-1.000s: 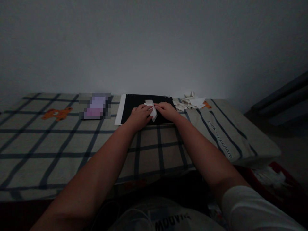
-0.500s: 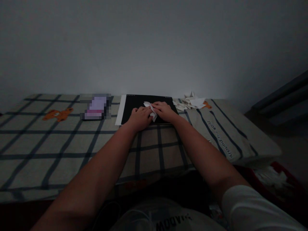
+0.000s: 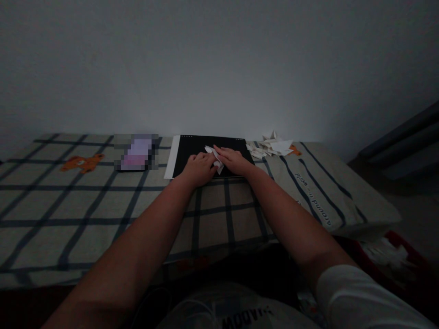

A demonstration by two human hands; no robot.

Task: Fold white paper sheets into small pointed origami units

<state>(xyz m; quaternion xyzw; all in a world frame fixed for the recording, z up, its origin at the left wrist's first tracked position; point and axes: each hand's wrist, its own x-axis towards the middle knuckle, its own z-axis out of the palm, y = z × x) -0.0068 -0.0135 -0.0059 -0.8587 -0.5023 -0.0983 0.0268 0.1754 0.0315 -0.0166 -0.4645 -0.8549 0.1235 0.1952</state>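
Single head-worn view, forward and downward across tablecloth [image 3: 85,198]

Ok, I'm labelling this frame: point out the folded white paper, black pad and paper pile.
Folded white paper [image 3: 218,164]: head view, its exposed near part.
Black pad [image 3: 195,145]: head view, bare far part.
Paper pile [image 3: 270,147]: head view, its middle.

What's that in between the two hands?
A small piece of folded white paper lies between the left hand and the right hand, on the black pad; the head view shows it.
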